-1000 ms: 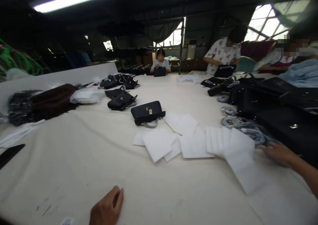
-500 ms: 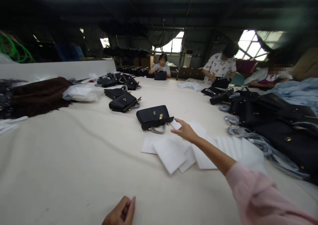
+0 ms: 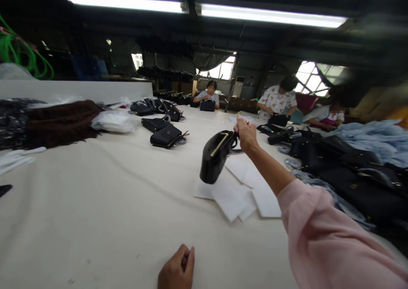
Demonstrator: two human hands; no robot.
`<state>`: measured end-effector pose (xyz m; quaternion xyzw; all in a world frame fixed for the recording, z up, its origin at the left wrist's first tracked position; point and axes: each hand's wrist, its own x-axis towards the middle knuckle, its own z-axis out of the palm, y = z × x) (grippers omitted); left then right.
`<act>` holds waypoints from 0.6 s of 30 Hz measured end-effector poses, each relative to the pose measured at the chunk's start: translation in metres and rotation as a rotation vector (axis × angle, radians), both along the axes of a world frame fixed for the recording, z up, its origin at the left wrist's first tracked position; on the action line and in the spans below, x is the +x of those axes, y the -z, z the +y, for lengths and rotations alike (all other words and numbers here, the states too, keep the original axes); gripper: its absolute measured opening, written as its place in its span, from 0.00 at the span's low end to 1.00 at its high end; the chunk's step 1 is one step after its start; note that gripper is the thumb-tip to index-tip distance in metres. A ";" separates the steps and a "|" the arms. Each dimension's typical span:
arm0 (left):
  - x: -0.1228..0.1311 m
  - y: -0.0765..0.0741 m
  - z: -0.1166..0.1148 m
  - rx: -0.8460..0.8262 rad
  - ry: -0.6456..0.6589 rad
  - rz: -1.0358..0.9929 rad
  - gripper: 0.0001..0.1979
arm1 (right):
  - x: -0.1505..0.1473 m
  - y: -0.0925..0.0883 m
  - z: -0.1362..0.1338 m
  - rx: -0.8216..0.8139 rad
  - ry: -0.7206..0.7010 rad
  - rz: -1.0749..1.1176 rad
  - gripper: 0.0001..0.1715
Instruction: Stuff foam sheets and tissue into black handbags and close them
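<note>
My right hand (image 3: pixel 247 132) is closed around the end of a black handbag (image 3: pixel 216 157) and holds it tilted above the table, its gold-coloured top trim facing up. Beneath and beside the bag lie white foam sheets (image 3: pixel 231 199), overlapping one another. My left hand (image 3: pixel 177 268) rests low over the near side of the table with its fingers curled in, and I see nothing in it. Another black handbag (image 3: pixel 167 137) lies on its side farther left, with one more (image 3: pixel 153 124) just behind it.
The white table (image 3: pixel 105 212) stretches away from me. At right lie piled black bags (image 3: pixel 353 182) and coiled straps (image 3: pixel 306 178). Brown fringed cloth (image 3: pixel 63 121) and a white bundle (image 3: pixel 113 121) lie at left. Several people (image 3: pixel 277 97) work at the far side.
My right hand, open beside the lying handbag before, has closed on it and lifted it off the table, turning it on end. My left hand stays curled. The view has shifted slightly.
</note>
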<state>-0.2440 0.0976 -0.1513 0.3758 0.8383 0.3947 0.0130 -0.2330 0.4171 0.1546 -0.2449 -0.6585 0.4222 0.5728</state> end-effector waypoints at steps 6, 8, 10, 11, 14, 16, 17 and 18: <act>0.009 -0.039 -0.011 0.098 0.097 -0.300 0.15 | 0.159 -0.087 -0.105 -0.081 -0.337 -0.030 0.32; 0.032 -0.059 -0.016 0.288 0.220 -0.619 0.16 | 0.208 -0.093 -0.141 -0.177 -0.430 0.013 0.32; 0.067 -0.083 -0.026 0.525 0.432 -1.030 0.24 | 0.250 -0.087 -0.175 -0.265 -0.478 0.093 0.32; 0.088 -0.094 -0.034 0.624 0.559 -1.223 0.27 | 0.268 -0.080 -0.190 -0.306 -0.486 0.138 0.33; 0.147 -0.119 -0.065 0.667 0.883 -1.595 0.32 | 0.314 -0.038 -0.222 -0.423 -0.442 0.274 0.36; 0.176 -0.127 -0.089 0.578 0.939 -1.702 0.32 | 0.340 0.004 -0.234 -0.496 -0.338 0.307 0.36; 0.186 -0.129 -0.101 0.537 0.915 -1.719 0.32 | 0.352 0.028 -0.239 -0.532 -0.267 0.297 0.36; 0.195 -0.131 -0.110 0.509 0.870 -1.706 0.32 | 0.363 0.053 -0.244 -0.566 -0.195 0.275 0.35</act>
